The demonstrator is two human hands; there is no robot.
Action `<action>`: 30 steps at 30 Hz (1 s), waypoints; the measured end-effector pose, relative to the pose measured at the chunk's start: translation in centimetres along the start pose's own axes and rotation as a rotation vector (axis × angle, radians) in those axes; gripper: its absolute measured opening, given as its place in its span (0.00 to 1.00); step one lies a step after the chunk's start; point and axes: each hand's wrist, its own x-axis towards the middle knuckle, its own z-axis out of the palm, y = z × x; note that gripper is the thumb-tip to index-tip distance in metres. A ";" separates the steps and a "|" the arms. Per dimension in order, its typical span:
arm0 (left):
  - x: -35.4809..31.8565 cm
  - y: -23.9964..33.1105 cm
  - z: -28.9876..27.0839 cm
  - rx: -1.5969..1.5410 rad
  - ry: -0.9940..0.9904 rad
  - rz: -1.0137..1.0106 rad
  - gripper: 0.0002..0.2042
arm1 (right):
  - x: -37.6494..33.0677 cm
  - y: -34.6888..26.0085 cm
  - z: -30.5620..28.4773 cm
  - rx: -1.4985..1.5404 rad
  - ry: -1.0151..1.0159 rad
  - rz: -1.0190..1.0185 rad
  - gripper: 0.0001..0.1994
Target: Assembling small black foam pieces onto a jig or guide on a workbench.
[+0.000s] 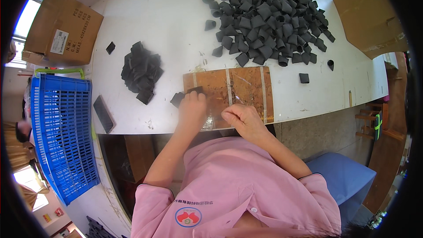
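black piece (195, 90): flat on the brown board (246, 88), pinned under left hand (191, 108) fingertips; a second piece (177, 99) just beside.
right hand (240, 119): clenched, pinching something too small to tell.
done, by judgement: small flattened stack (141, 70) at left.
left: large heap (269, 13) on white desk (167, 17).

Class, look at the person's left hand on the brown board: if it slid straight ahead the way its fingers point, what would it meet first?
The left hand already touches a small black piece at its fingertips; that comes first. Beyond lies bare white table, as far as depth shows.
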 end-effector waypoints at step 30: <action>-2.4 4.0 -6.9 -1.392 0.016 -0.328 0.03 | -0.2 -2.0 1.0 -0.017 0.283 -0.387 0.06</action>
